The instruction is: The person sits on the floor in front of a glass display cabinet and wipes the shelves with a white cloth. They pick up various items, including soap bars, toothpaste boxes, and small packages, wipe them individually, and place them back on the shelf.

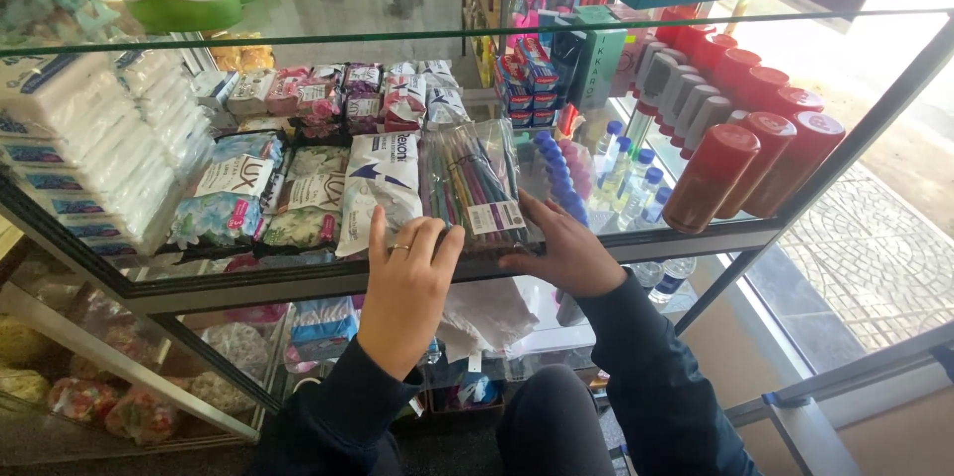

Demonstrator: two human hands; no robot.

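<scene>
A clear plastic pack of coloured toothbrushes point(475, 178) lies on a glass shelf point(636, 239) near its front edge. My left hand point(405, 287), a ring on one finger, has its fingertips on the pack's left front corner. On the right front corner rests my right hand point(562, 252), fingers curled against the pack. Both sleeves are dark. A white soft pouch point(378, 188) lies just left of the pack.
Wrapped soap bars point(231, 200) and white tissue packs point(89, 153) fill the shelf's left. Red-capped spray cans point(740, 153) and small blue-capped bottles point(626, 183) stand on the right. Boxes point(532, 79) stand behind. A higher glass shelf point(397, 36) and lower shelves with bagged goods point(109, 401) surround.
</scene>
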